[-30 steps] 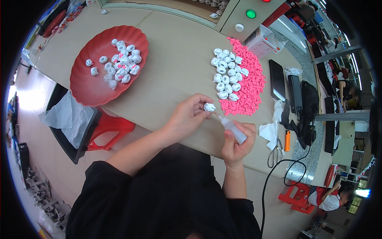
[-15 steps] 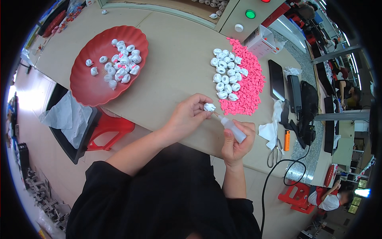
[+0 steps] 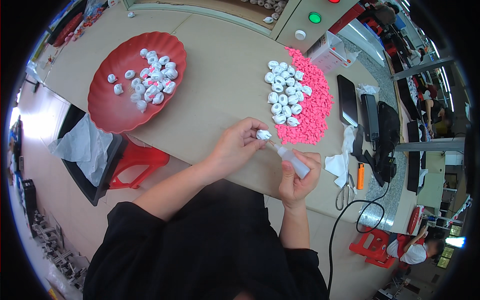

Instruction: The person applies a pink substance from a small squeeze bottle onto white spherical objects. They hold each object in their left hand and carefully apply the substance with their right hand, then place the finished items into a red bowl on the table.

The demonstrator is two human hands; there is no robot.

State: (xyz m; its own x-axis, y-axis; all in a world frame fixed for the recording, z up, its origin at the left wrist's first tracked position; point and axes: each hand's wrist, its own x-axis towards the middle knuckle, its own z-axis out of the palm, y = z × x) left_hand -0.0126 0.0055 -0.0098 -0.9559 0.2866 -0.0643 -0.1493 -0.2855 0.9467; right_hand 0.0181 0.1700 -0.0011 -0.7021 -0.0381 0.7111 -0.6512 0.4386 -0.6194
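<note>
Between the thumb and fingers of my left hand (image 3: 239, 143) is a small white rounded piece (image 3: 263, 134) with dark marks. My right hand (image 3: 300, 178) is wrapped round a translucent squeeze bottle (image 3: 295, 162), tilted so that its thin tip points up and left at the white piece. Whether the tip touches the piece I cannot tell. Beyond my hands, several similar white pieces (image 3: 283, 89) lie in a cluster against a heap of small pink pieces (image 3: 314, 95). More white pieces (image 3: 152, 80), some showing pink, rest in a red scalloped dish (image 3: 112, 107) at the left.
At the right lie a black phone (image 3: 347, 100), white tissue (image 3: 340, 167), scissors (image 3: 345, 196), an orange lighter (image 3: 360, 176) and a black cable (image 3: 334, 240). A cabinet with a green light (image 3: 314, 18) stands at the back. A red stool (image 3: 142, 160) is left of the table.
</note>
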